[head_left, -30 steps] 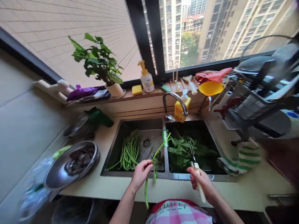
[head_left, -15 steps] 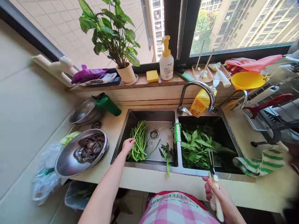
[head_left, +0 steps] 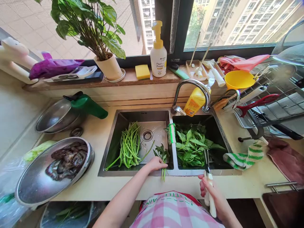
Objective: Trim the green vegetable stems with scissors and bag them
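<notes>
My left hand [head_left: 157, 164] is at the front rim of the left sink basin, its fingers closed at the stems of a small bunch of leafy greens [head_left: 162, 153]. The stem ends poke out over the rim below my fingertips. In my right hand [head_left: 215, 193] is a pair of kitchen scissors [head_left: 210, 182] with white handles, blades slightly apart and pointing at the right basin. A heap of wet green leaves [head_left: 192, 145] fills much of that basin. Long trimmed green stems [head_left: 129, 145] lie piled on the left side of the left basin.
A metal bowl [head_left: 28, 180] with dark, wet food stands left of the sink. The faucet [head_left: 190, 81] arches over the right basin, beside a yellow detergent bottle [head_left: 195, 101]. A striped glove [head_left: 251, 155] lies to the right. Below the counter is a lined bin [head_left: 48, 215].
My left hand has moved right, from the pile of long stems to the small leafy bunch. My right hand still holds the scissors. The camera view has shifted.
</notes>
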Tool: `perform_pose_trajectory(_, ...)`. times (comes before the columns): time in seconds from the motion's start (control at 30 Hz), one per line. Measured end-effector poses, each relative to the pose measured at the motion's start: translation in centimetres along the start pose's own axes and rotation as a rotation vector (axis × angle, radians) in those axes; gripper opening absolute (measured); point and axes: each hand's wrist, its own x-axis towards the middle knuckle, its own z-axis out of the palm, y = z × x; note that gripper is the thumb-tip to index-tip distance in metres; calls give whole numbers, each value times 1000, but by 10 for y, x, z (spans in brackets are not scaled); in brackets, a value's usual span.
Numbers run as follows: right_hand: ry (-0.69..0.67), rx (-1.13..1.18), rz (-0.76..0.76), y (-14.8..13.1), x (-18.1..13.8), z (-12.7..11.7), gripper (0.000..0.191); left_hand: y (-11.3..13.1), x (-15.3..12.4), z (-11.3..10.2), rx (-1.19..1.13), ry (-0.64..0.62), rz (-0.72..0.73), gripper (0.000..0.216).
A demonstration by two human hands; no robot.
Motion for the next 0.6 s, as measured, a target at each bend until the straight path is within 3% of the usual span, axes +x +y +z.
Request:
perform_pose_trajectory(0.13,-41,-85,-40,-7,11,-4,54,-1,-22,-10,-113,78,0,42)
perform_pose_trajectory(0.3,-237,-201,-54,-23,22,-1,51,4,-66,-19,-702,170,22,34)
perform_pose_trajectory(0.43,-389,-354,-87,-30,27,3,50,18,-88,-9,-1014,263,77,36)
perform_pose_trajectory(0.6,-513,-495,-143,-28,24,5,49,33,-100,11,-1071,402,175,44)
